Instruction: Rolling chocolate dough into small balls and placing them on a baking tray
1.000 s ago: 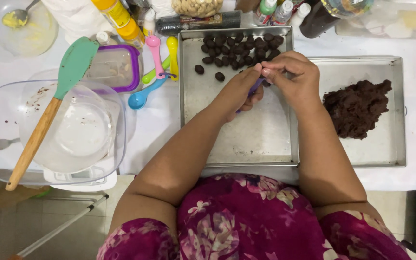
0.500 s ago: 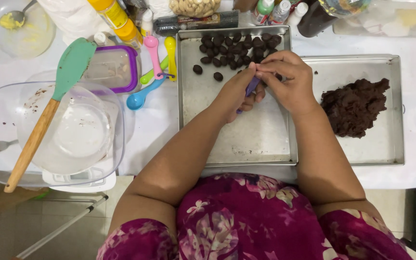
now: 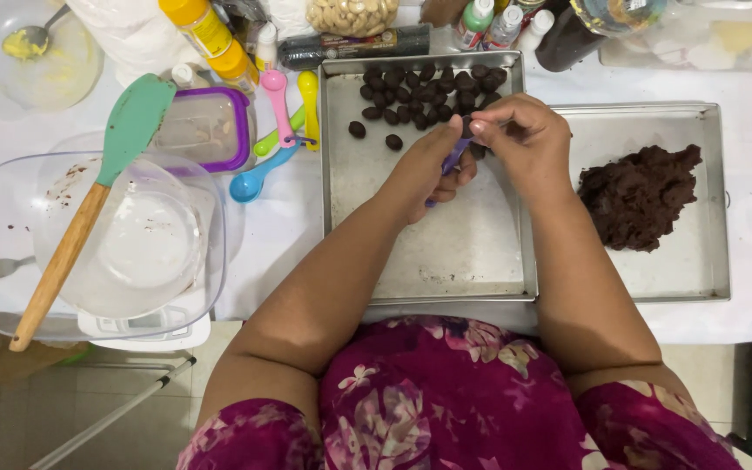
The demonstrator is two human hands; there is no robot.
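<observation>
My left hand (image 3: 428, 165) grips a purple measuring spoon (image 3: 454, 158) over a steel baking tray (image 3: 419, 252). My right hand (image 3: 524, 139) pinches at the spoon's bowl, where a bit of dark dough sits between the fingertips. Several small dark dough balls (image 3: 419, 91) lie in rows at the tray's far end, just beyond both hands. A second steel tray (image 3: 654, 278) to the right holds a lump of dark chocolate dough (image 3: 637, 196).
Left of the trays stands a large clear glass bowl (image 3: 10, 287) on a white scale, with a green spatula (image 3: 132, 122) on a wooden handle across it. Coloured measuring spoons (image 3: 280, 104), a purple-rimmed container (image 3: 211, 130), bottles and a nut bag line the back.
Both hands have shifted slightly toward the far end of the tray, with the right fingers working at the spoon's bowl. The dough lump and the bowl have not moved.
</observation>
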